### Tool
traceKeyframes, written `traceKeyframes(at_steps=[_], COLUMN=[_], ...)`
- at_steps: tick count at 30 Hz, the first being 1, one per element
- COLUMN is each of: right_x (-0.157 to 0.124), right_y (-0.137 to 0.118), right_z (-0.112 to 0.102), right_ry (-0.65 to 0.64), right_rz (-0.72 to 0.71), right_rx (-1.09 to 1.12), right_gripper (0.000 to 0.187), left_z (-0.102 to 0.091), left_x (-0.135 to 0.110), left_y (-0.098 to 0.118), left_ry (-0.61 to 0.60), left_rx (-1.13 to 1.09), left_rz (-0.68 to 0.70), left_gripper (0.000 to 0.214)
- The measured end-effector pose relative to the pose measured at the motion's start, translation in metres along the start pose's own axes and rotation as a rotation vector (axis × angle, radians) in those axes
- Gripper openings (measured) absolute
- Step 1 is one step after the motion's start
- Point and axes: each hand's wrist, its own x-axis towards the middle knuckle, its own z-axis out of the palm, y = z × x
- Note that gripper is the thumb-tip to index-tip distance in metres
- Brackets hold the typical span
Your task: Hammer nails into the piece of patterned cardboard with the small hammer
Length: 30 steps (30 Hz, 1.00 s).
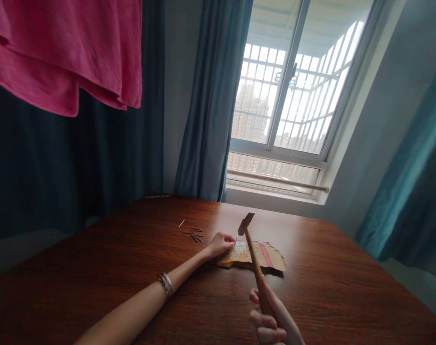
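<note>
My right hand point(270, 314) is wrapped round the wooden handle of a hammer point(253, 254), its head raised above the table. Below and behind the hammer lies a flat, ragged-edged board point(275, 256) with a speckled surface and a pink stripe; the handle hides part of it. At the board's left end, my left hand point(221, 243) pinches a thin nail point(236, 239) held upright close to the hammer head. To the left of that hand, several loose nails point(196, 235) lie in a small group.
The brown wooden table point(131, 268) spreads out beneath everything. Another thin nail point(182, 223) lies apart from the group. Behind the table are a blue curtain point(210, 120) and a window point(275, 96). A pink cloth point(66, 52) hangs at the upper left.
</note>
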Motion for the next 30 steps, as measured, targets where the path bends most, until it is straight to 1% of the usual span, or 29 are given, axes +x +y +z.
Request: traceKeyframes(at_steps=[3, 6, 8, 12, 17, 23, 27, 30], right_x=[0.006, 0.009, 0.010, 0.010, 0.010, 0.008, 0.007, 0.007], right_y=[0.004, 0.005, 0.005, 0.003, 0.000, -0.005, -0.007, -0.006], right_z=[-0.007, -0.014, -0.014, -0.010, -0.004, 0.004, 0.006, 0.003], right_ry=[-0.069, -0.041, -0.020, -0.026, -0.050, 0.002, -0.024, -0.060], right_rz=[0.026, 0.021, 0.024, 0.042, 0.035, 0.020, 0.040, 0.040], right_rx=[0.033, 0.070, 0.075, 0.090, 0.095, 0.105, 0.113, 0.129], right_gripper=[0.040, 0.042, 0.043, 0.040, 0.038, 0.035, 0.034, 0.037], left_z=[-0.001, -0.001, -0.002, -0.002, -0.002, -0.002, -0.003, -0.004], left_x=[-0.002, -0.003, -0.003, -0.003, -0.002, -0.002, -0.002, -0.003], left_y=[0.001, 0.003, 0.004, 0.005, 0.002, 0.001, 0.002, 0.003], left_ry=[0.005, 0.010, 0.010, 0.006, -0.007, -0.008, -0.010, -0.001], left_rx=[-0.009, -0.010, -0.005, 0.019, 0.036, 0.062, 0.050, 0.058], left_rz=[0.000, 0.003, -0.004, -0.008, 0.062, 0.071, 0.101, 0.097], left_gripper=[0.027, 0.027, 0.027, 0.025, 0.025, 0.024, 0.024, 0.024])
